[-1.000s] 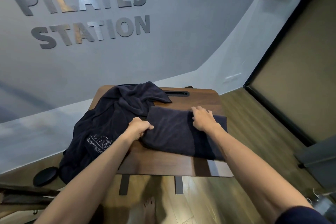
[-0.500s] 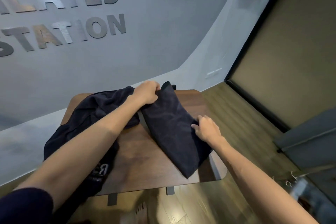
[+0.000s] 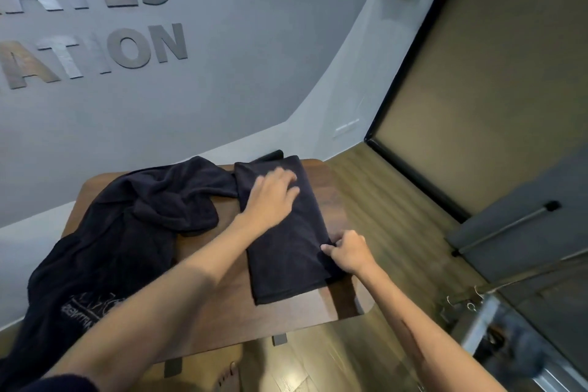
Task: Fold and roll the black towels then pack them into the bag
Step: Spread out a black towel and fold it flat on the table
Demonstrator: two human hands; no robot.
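- Head view: the folded black towel (image 3: 283, 232) lies as a long strip on the right part of the wooden bench (image 3: 206, 321). It looks soft, light and limp, so it should roll best from a short end, held at both corners.
- The left hand (image 3: 270, 197) presses flat on its far half with fingers spread; the right hand (image 3: 348, 251) pinches its right edge.
- A crumpled dark pile (image 3: 127, 232) hangs over the left side of the bench; the bag cannot be identified.
- Grey wall with letters behind, wooden floor (image 3: 381, 210) to the right.
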